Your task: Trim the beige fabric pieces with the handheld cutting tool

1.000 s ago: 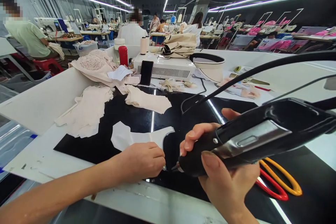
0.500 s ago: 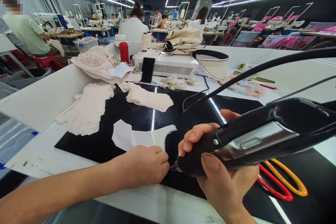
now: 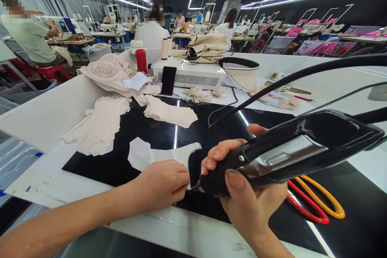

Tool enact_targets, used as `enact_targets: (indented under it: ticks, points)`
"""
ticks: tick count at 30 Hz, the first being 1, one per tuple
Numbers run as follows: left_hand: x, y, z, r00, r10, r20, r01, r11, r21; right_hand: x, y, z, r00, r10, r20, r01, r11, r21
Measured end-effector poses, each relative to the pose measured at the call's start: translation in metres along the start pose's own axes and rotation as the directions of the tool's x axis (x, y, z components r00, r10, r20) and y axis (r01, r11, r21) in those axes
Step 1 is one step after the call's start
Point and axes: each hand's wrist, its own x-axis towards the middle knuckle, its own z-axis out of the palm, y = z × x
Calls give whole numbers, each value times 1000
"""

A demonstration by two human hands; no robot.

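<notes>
- Your left hand comes in from the left, fingers curled and bunched; the fingertips are hidden, so I cannot tell whether they pinch or only press.
- Beyond that forearm, the left stack of pale cloth lies partly on the black sheet; its layers are uneven and look loose, so a brush from your sleeve or arm could spread them.
- On the sheet, the white piece runs under your left hand, its near end hidden there. A weak hold could let it slide or turn on that glossy surface.
- Behind it sits a second stack, apart from the piece.
- Just right of your left fingers is the tip of the black tool, near the piece's corner; whether they touch is unclear. A slip leftward could catch your fingers, and a jolt could mark the piece.
- Your right hand is wrapped around the tool, thumb on the near side.
- Above it arcs a cord; if it snags, the tug could swing the tip.
- Further right lie scissors, their blades out of sight; your wrist could knock them if it drifts that way.
</notes>
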Motion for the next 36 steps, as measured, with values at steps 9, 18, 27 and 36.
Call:
enact_targets:
  ticks: [9, 18, 27, 36]
  points:
    - [-2, -1, 3, 1000, -17, 17, 18, 998, -61, 1, 4, 0, 998, -56, 11, 56, 998, -5]
    - [-4, -7, -2, 999, 22, -24, -24, 993, -113, -2, 4, -2, 999, -38, 28, 38, 999, 10]
    - [3, -8, 3, 997, 47, -58, -47, 999, 12, -1, 2, 0, 998, -38, 44, 38, 999, 7]
    - [0, -12, 4, 985, 150, -85, -150, 989, 3, -2, 1, 2, 999, -32, 21, 32, 999, -1]
